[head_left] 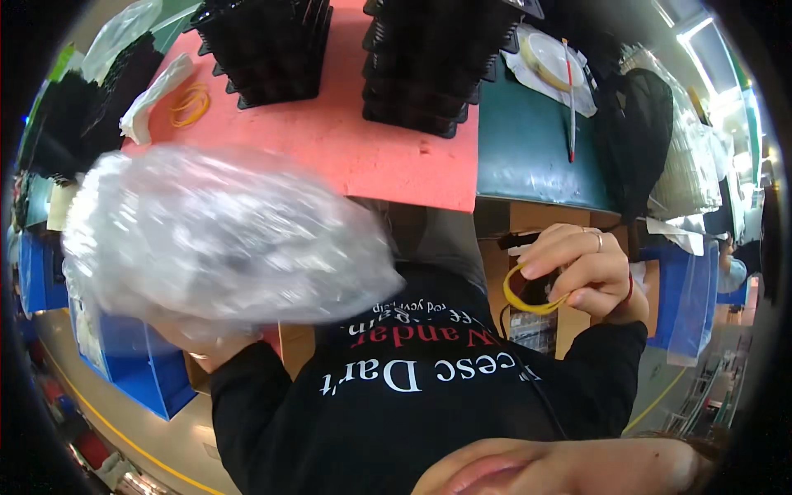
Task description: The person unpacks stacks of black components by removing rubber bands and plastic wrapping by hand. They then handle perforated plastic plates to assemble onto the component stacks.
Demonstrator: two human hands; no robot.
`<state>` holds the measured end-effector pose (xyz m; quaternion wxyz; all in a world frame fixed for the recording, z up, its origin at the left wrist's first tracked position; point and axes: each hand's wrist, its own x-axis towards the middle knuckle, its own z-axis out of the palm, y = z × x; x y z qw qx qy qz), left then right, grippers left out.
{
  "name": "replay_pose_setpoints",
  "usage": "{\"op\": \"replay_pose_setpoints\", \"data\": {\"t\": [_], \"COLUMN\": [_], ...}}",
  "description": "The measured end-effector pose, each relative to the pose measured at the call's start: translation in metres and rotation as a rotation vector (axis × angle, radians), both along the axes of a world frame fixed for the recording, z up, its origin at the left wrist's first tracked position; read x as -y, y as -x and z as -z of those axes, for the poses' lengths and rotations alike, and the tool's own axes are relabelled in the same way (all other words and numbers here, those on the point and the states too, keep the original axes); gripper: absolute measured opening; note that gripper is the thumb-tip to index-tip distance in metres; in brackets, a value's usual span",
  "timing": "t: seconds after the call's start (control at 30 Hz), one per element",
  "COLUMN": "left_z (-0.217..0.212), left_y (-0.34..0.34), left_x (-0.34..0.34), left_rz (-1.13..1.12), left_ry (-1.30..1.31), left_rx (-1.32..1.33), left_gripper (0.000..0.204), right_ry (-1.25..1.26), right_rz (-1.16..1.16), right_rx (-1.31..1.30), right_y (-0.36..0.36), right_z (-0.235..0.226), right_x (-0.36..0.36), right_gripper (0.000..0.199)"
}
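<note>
My left hand (206, 346) is mostly hidden under a large crumpled clear plastic bag (219, 235), which it holds up in front of my chest; the bag is motion-blurred and its contents cannot be made out. My right hand (582, 272) is raised at the right, thumb and fingers pinching a yellow rubber band (528, 301) stretched into a loop. Both sleeves are black. Behind the hands lies a pink mat (355, 144) on the table.
Two stacks of black plastic trays (268, 45) (433, 66) stand on the pink mat, with loose yellow rubber bands (191, 106) at its left. A green table surface (528, 148) holds a tape roll (549, 59) and a pen. Blue bins (140, 363) flank me.
</note>
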<state>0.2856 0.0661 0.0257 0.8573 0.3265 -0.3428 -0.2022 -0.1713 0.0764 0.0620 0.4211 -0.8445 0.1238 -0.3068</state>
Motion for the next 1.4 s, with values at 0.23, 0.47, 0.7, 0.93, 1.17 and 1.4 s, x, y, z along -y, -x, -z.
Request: {"op": "replay_pose_setpoints", "data": {"t": [0.23, 0.47, 0.7, 0.93, 1.17, 1.4], "left_z": [-0.060, -0.033, 0.053, 0.043, 0.057, 0.048], "left_y": [-0.101, -0.165, -0.108, -0.088, -0.104, -0.102], "left_x": [0.092, 0.185, 0.216, 0.210, 0.207, 0.201], "left_rz": [-0.525, -1.071, -0.548, -0.538, -0.542, -0.542], "left_ry": [0.150, -0.300, -0.679, -0.740, -0.618, -0.695], "left_rx": [0.222, 1.551, 1.876, 1.690, 1.762, 1.825], "left_gripper": [0.034, 0.039, 0.036, 0.042, 0.041, 0.046], "right_ry": [0.161, 0.374, 0.416, 0.325, 0.196, 0.240], "right_rz": [0.279, 0.638, 0.909, 0.764, 0.713, 0.767], "right_rx": [0.052, 0.226, -0.007, -0.443, -0.569, -0.571], "right_y": [0.019, 0.027, -0.003, -0.057, -0.078, -0.050], "right_z": [-0.031, -0.094, -0.143, -0.118, -0.067, -0.100], "right_x": [0.013, 0.055, 0.196, 0.379, 0.486, 0.431], "right_gripper": [0.025, 0.033, 0.025, 0.027, 0.033, 0.035]}}
